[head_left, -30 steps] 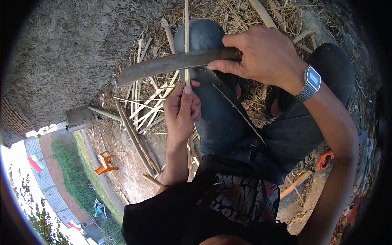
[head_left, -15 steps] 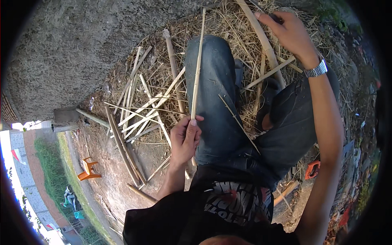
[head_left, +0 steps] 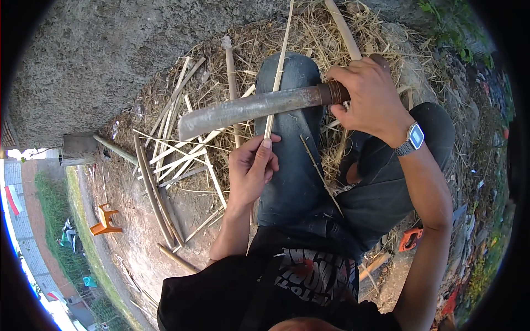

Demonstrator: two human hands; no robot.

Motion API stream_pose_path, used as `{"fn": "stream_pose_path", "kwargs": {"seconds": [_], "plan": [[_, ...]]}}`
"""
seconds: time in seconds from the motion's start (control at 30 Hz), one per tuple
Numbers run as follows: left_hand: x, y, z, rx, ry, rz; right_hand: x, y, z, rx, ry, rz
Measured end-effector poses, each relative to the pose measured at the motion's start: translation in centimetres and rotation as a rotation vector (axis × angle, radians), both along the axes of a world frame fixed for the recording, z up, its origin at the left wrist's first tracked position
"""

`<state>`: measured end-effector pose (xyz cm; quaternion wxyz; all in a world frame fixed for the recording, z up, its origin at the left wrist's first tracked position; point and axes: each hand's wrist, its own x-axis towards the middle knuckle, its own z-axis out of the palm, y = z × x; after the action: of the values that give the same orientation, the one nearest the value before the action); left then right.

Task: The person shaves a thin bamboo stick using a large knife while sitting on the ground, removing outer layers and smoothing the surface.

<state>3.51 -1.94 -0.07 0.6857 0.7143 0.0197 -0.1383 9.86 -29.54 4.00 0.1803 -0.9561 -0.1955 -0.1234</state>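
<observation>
My left hand (head_left: 251,168) is closed around the lower end of a thin, pale split bamboo strip (head_left: 282,58), thumb pressed on top. The strip stands lengthwise over my left knee and runs out past the upper edge. In my right hand (head_left: 371,96) is the dark wrapped handle of a machete (head_left: 243,110). Its broad grey blade points left and crosses over the strip a little above my left hand; whether the two touch I cannot tell. A thin twig-like stick (head_left: 320,172) rests across my lap.
Pale split strips (head_left: 187,157) lie in a loose pile at left, beside longer brown poles (head_left: 156,193). Straw and shavings (head_left: 320,33) cover the ground ahead, below a rough grey wall (head_left: 121,49). An orange-handled saw (head_left: 410,239) lies at right. An orange stool (head_left: 105,219) stands farther left.
My right hand has come down and inward from the upper right, bringing the machete blade across the strip. My left hand, still gripping the strip, has shifted slightly up, and the strip leans more to the right.
</observation>
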Motion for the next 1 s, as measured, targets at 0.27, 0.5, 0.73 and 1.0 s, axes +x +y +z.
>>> {"fn": "stream_pose_path", "kwargs": {"seconds": [0.27,0.5,0.73,1.0], "plan": [[-0.1,-0.4,0.2,0.036,-0.019,0.02,-1.3,0.5,0.0,-0.135,0.129,0.016],[-1.1,-1.1,0.0,0.131,-0.105,0.038,-0.4,0.6,-2.3,-0.123,0.067,-0.1],[-1.7,-1.0,0.0,0.14,-0.11,0.073,1.4,0.3,-3.5,-0.177,-0.203,-0.067],[-7.3,1.9,-2.9,0.157,-0.068,0.019,6.1,-7.6,0.5,0.114,0.225,-0.615]]}}
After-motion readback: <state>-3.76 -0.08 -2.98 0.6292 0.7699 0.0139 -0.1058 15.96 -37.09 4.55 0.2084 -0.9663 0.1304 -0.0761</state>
